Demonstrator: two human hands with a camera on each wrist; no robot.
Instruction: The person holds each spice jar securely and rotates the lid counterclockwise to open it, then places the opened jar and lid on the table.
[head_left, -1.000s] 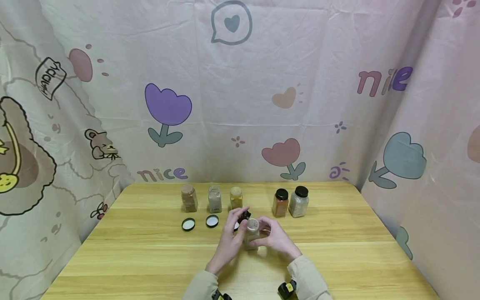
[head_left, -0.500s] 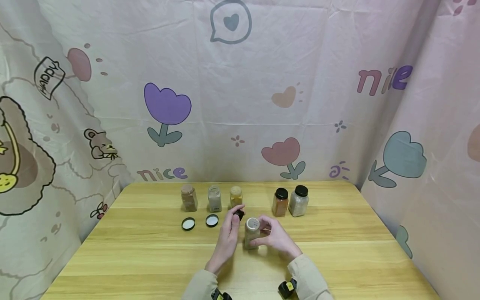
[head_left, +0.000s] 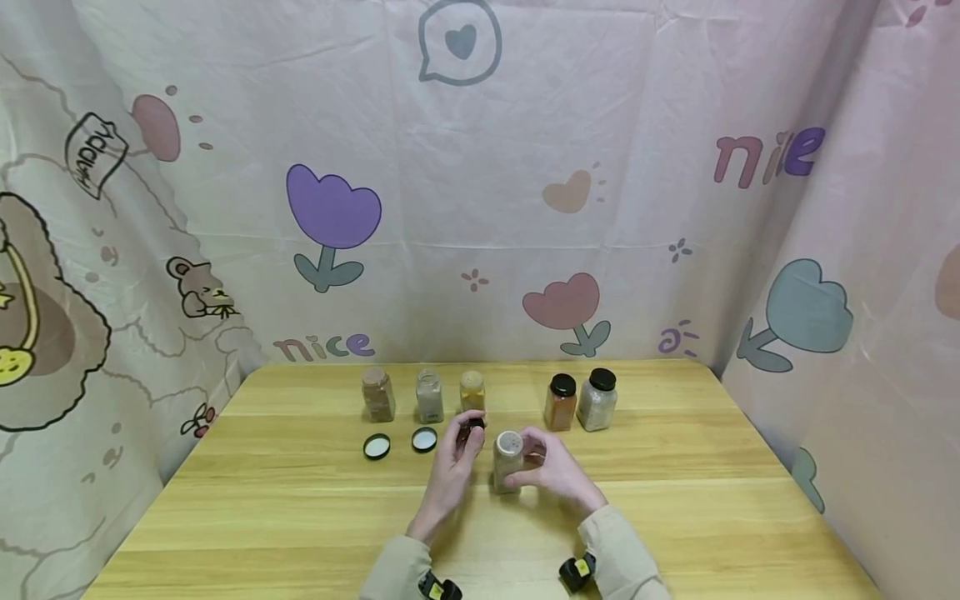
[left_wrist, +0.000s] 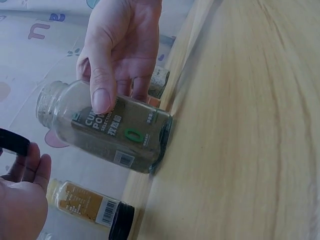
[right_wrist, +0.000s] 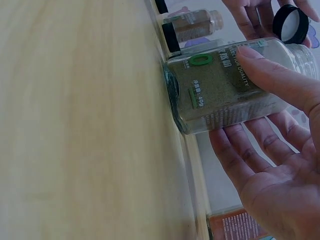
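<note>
Near the middle of the wooden surface [head_left: 285, 500] stands an uncapped cumin powder jar [head_left: 507, 461], its base on the wood, gripped by the right hand [head_left: 551, 468] with thumb on one face and fingers [right_wrist: 260, 145] curled round the other. Just left of it the left hand [head_left: 452, 467] pinches a black screw cap [head_left: 474, 427] between thumb and fingertips, held a little above the surface and apart from the jar's sifter top. Behind them, in the far row, stand three uncapped spice jars [head_left: 427, 395] on the left and two capped ones [head_left: 580, 402] on the right; two loose caps [head_left: 400, 443] lie white side up on the left, in front of the open jars. The likely trouble is with the cap: held only at its rim, it could slip from the pinch and roll off among the loose caps. The jar seems slightly tilted in the wrist views, so a nudge from the left hand, or a slack grip, might tip it and shake powder through the open sifter holes.
</note>
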